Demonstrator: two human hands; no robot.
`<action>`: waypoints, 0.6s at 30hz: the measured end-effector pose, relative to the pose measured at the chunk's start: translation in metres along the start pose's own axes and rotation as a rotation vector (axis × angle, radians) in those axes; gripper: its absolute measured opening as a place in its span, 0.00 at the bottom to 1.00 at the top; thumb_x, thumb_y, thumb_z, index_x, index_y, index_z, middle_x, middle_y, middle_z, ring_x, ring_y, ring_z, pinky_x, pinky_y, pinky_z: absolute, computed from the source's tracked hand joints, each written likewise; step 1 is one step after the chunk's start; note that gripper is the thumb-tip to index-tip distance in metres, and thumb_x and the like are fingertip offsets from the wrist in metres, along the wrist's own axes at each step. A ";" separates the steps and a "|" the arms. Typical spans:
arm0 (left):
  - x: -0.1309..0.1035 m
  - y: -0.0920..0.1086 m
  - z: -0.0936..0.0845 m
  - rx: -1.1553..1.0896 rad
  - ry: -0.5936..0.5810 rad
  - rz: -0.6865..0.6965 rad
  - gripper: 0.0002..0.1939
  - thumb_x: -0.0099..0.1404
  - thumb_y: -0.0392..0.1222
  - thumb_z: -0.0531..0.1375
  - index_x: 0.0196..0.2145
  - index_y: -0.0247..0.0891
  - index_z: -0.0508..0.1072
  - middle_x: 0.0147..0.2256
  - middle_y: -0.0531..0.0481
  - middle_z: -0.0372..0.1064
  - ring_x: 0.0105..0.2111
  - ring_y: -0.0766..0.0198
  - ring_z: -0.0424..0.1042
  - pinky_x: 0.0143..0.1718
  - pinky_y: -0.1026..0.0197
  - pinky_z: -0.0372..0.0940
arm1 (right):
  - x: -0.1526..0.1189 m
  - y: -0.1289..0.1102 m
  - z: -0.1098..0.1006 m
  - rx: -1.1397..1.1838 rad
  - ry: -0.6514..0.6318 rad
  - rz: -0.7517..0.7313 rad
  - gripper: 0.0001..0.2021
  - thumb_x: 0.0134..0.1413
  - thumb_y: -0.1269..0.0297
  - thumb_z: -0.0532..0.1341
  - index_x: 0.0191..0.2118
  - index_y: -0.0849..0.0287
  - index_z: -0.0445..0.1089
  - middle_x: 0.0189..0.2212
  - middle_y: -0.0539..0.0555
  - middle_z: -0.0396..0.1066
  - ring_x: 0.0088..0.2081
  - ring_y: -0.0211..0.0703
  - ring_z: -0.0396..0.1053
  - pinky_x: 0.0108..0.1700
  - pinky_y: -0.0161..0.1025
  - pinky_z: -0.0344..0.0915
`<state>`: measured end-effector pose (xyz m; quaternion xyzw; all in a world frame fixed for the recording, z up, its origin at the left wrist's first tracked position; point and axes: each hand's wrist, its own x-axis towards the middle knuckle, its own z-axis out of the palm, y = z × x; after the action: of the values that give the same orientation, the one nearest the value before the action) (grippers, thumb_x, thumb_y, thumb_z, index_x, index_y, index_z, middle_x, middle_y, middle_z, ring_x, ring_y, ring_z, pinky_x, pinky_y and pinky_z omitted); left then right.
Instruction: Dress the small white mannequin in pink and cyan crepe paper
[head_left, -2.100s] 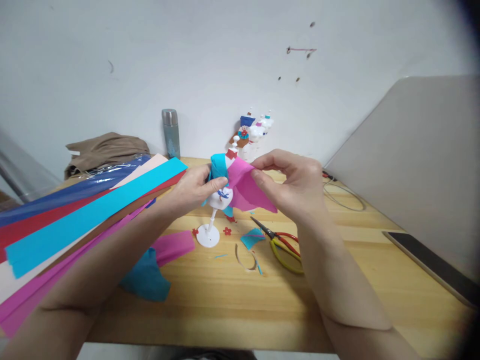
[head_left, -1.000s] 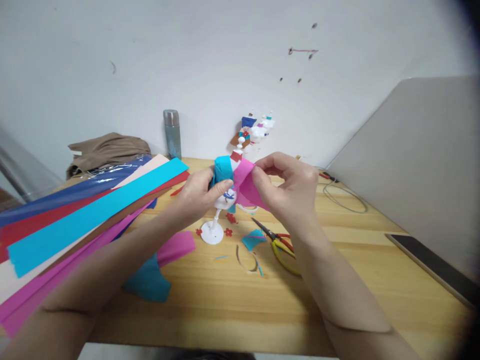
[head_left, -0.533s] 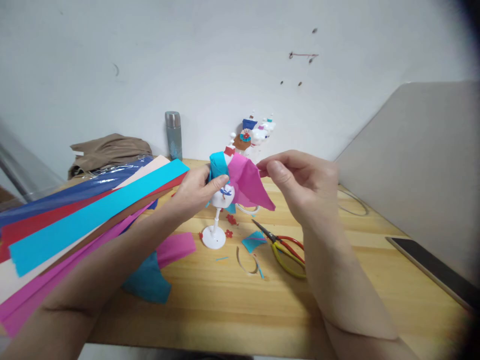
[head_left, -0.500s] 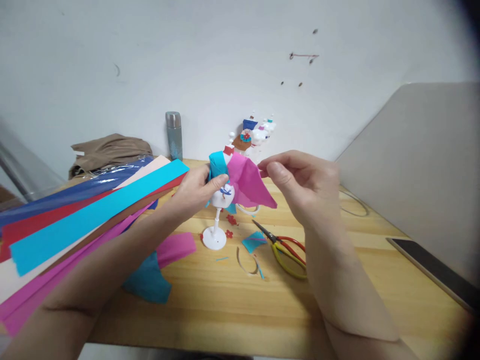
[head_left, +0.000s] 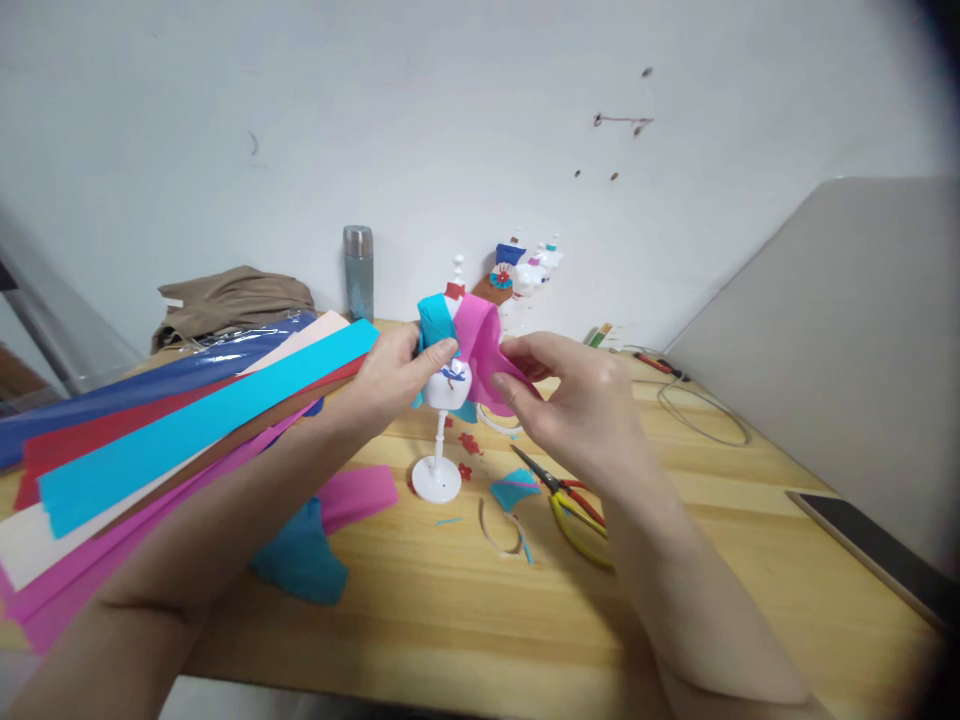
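Note:
A small white dress form (head_left: 448, 388) stands upright on a round base, a red band at its neck. Blue crepe paper (head_left: 435, 318) drapes its left side, and pink crepe paper (head_left: 477, 330) covers its right shoulder. My left hand (head_left: 405, 365) is closed around the form's torso, thumb across the front over the blue paper. My right hand (head_left: 570, 385) pinches the outer edge of the pink paper between thumb and fingers. Scissors (head_left: 559, 490) with red and yellow handles lie below my right hand, by a blue scrap (head_left: 514, 489).
Stacked crepe paper strips (head_left: 210, 420) spread across the left. Blue and pink pieces (head_left: 307, 560) lie in front. Behind are brown cloth (head_left: 240, 300), a flask (head_left: 359, 275) and more decorated dress forms (head_left: 529, 270). A dark flat device (head_left: 862, 550) and a cable (head_left: 705, 420) are at right.
My right hand has moved left and slightly down, taking the pink paper's edge. The paper's flared corner is now folded inward. My left hand keeps its hold on the form.

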<state>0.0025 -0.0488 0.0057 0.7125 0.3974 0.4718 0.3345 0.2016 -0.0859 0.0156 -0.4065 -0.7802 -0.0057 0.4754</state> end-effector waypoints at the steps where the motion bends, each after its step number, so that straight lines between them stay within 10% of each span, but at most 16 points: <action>1: 0.000 0.000 0.000 0.016 0.003 -0.006 0.18 0.65 0.56 0.58 0.29 0.38 0.67 0.24 0.54 0.63 0.25 0.67 0.62 0.24 0.64 0.57 | 0.000 -0.001 0.002 0.011 0.003 -0.012 0.04 0.57 0.67 0.64 0.37 0.52 0.75 0.30 0.52 0.80 0.29 0.47 0.76 0.35 0.46 0.72; 18: 0.000 0.001 0.004 0.028 0.027 -0.011 0.14 0.66 0.50 0.60 0.30 0.36 0.71 0.26 0.53 0.66 0.27 0.65 0.64 0.28 0.62 0.59 | -0.002 -0.003 0.015 -0.005 -0.034 -0.092 0.06 0.58 0.69 0.62 0.39 0.52 0.75 0.30 0.53 0.78 0.30 0.47 0.75 0.35 0.44 0.70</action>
<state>0.0068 -0.0500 0.0054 0.7083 0.4125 0.4740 0.3217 0.1889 -0.0830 0.0068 -0.3716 -0.8060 -0.0224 0.4601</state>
